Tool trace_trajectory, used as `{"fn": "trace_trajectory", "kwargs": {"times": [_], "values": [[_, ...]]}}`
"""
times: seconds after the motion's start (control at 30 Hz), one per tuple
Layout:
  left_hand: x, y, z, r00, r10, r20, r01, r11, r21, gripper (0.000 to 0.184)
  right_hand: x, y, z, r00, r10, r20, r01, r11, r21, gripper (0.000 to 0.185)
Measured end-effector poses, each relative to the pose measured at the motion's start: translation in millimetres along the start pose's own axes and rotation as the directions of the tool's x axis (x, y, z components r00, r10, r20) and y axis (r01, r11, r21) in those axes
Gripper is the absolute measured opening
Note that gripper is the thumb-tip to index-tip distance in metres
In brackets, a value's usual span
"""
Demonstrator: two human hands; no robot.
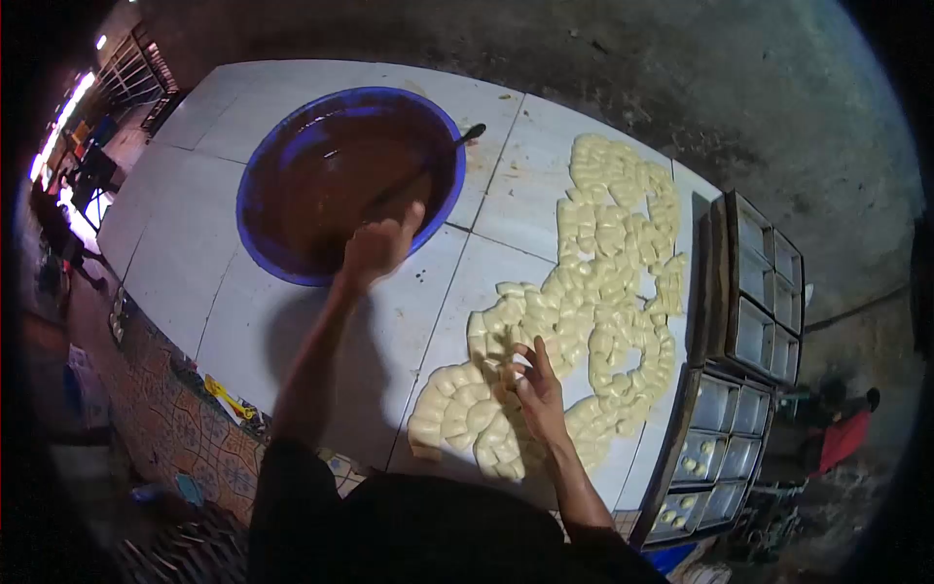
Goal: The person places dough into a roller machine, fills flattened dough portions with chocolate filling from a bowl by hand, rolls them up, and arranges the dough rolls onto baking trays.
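My left hand (377, 248) is over the near rim of a big blue basin (249, 229), its thumb raised and its other fingers curled. What it holds, if anything, is hidden. Inside the basin lies a reddish-brown mass (316, 185), with a dark long-handled tool (443, 154) leaning on the far right rim. Fingers apart, my right hand (541, 391) hovers over many pale dough pieces (618, 234) laid close together on the white tiled table (209, 200). Nothing clear shows between its fingers.
Dark-framed metal trays with square compartments (715, 404) stand along the table's right edge; some compartments of the nearer one hold small pale pieces. More trays (764, 282) stand behind. A yellow object (226, 397) lies at the front left edge. A concrete wall (759, 88) runs behind.
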State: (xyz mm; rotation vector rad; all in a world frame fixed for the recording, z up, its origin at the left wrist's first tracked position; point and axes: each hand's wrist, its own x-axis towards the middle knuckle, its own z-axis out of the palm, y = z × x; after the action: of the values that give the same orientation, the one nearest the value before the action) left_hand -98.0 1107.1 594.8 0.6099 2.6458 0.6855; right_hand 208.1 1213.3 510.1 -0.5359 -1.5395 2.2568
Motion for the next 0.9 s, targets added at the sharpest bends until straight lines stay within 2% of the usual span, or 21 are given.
{"fn": "trace_trajectory", "kwargs": {"times": [0.03, 0.1, 0.17, 0.2, 0.23, 0.27, 0.3, 0.33, 0.37, 0.4, 0.47, 0.5, 0.53, 0.57, 0.63, 0.67, 0.7, 0.73, 0.83, 0.87, 0.9], "values": [[-35.6, 15.5, 3.1, 0.981, 0.089, -0.172, -0.077, 0.994, 0.078, 0.07, 1.5, -5.0, 9.3, 1.0, 0.0, -0.005, 0.0, 0.999, 0.053, 0.075], [-70.3, 12.2, 35.8, 0.996, 0.053, -0.077, -0.074, 0.951, -0.299, 0.074, 7.7, -0.8, 18.5, 0.994, 0.11, -0.027, -0.107, 0.99, 0.096, 0.068], [-103.4, 8.4, 61.2, 0.999, 0.04, 0.034, -0.01, 0.78, -0.626, 0.079, 12.7, -3.6, 30.2, 0.956, 0.291, 0.025, -0.278, 0.881, 0.384, 0.055], [-120.6, 11.8, 66.9, 0.953, 0.14, 0.268, 0.185, 0.43, -0.884, 0.08, 12.9, -4.9, 33.0, 0.929, 0.363, 0.071, -0.346, 0.784, 0.516, 0.05], [-137.1, 18.4, 73.1, 0.849, 0.318, 0.421, 0.437, 0.023, -0.899, 0.081, 9.5, -1.7, 30.7, 0.927, 0.374, 0.021, -0.33, 0.791, 0.516, 0.042], [-149.8, 27.4, 88.7, 0.904, 0.148, 0.402, 0.413, -0.054, -0.909, 0.079, 3.9, 5.1, 26.7, 0.922, 0.386, -0.029, -0.317, 0.796, 0.516, 0.035], [-165.0, 35.0, 96.3, 0.936, -0.004, 0.353, 0.352, -0.048, -0.935, 0.073, -3.2, 9.7, 23.8, 0.914, 0.399, -0.079, -0.305, 0.8, 0.516, 0.03], [-177.6, 39.3, 104.4, 0.936, -0.021, 0.353, 0.35, -0.077, -0.934, 0.063, -10.8, 3.8, 22.3, 0.926, 0.335, -0.171, -0.229, 0.863, 0.45, 0.019], [-188.4, 41.9, 110.4, 0.936, -0.033, 0.35, 0.345, -0.105, -0.933, 0.054, -16.3, 2.5, 17.2, 0.955, 0.221, -0.197, -0.158, 0.942, 0.295, 0.022], [-198.9, 42.6, 113.9, 0.932, 0.009, 0.363, 0.363, -0.092, -0.927, 0.043, -26.7, -3.4, 18.0, 0.973, -0.012, -0.229, 0.001, 0.999, -0.048, 0.025], [-217.3, 46.6, 119.0, 0.918, 0.096, 0.385, 0.392, -0.068, -0.917, 0.03, -45.0, -17.8, 14.2, 0.93, -0.364, -0.045, 0.258, 0.737, -0.624, 0.033], [-223.6, 52.3, 118.4, 0.945, 0.153, 0.291, 0.27, 0.143, -0.952, 0.034, -53.5, -19.2, 3.7, 0.889, -0.443, 0.114, 0.349, 0.496, -0.795, 0.037], [-230.5, 60.0, 115.6, 0.951, 0.233, 0.202, 0.117, 0.334, -0.935, 0.039, -59.5, -25.7, -4.0, 0.859, -0.476, 0.189, 0.408, 0.415, -0.813, 0.033], [-237.0, 66.2, 115.5, 0.936, 0.329, 0.127, -0.056, 0.494, -0.868, 0.043, -65.4, -32.3, -11.6, 0.85, -0.5, 0.165, 0.436, 0.492, -0.754, 0.031], [-245.9, 70.5, 132.4, 0.922, 0.366, 0.125, -0.047, 0.426, -0.903, 0.035, -75.2, -46.1, -25.9, 0.825, -0.554, 0.113, 0.498, 0.617, -0.61, 0.029], [-252.9, 74.8, 142.1, 0.927, 0.36, 0.109, -0.036, 0.373, -0.927, 0.032, -80.1, -52.0, -31.1, 0.828, -0.561, -0.018, 0.456, 0.69, -0.562, 0.023], [-258.9, 80.9, 149.9, 0.931, 0.354, 0.093, -0.026, 0.318, -0.948, 0.03, -87.7, -53.3, -36.1, 0.879, -0.438, -0.186, 0.374, 0.878, -0.3, 0.021], [-263.6, 88.8, 155.3, 0.917, 0.394, 0.071, -0.036, 0.258, -0.966, 0.029, -92.6, -60.4, -46.9, 0.874, -0.478, -0.087, 0.42, 0.833, -0.36, 0.021], [-271.8, 103.7, 158.7, 0.904, 0.392, 0.17, -0.074, 0.535, -0.841, 0.027, -119.7, -83.2, -52.1, 0.882, -0.472, 0.014, 0.428, 0.786, -0.447, 0.017], [-272.2, 105.6, 169.7, 0.906, 0.386, 0.175, -0.053, 0.513, -0.857, 0.023, -124.6, -79.2, -63.1, 0.809, -0.582, 0.081, 0.52, 0.643, -0.562, 0.017], [-277.8, 114.1, 180.3, 0.929, 0.33, 0.168, -0.017, 0.492, -0.87, 0.021, -131.3, -78.6, -74.5, 0.843, -0.532, 0.08, 0.476, 0.669, -0.571, 0.018]]}}
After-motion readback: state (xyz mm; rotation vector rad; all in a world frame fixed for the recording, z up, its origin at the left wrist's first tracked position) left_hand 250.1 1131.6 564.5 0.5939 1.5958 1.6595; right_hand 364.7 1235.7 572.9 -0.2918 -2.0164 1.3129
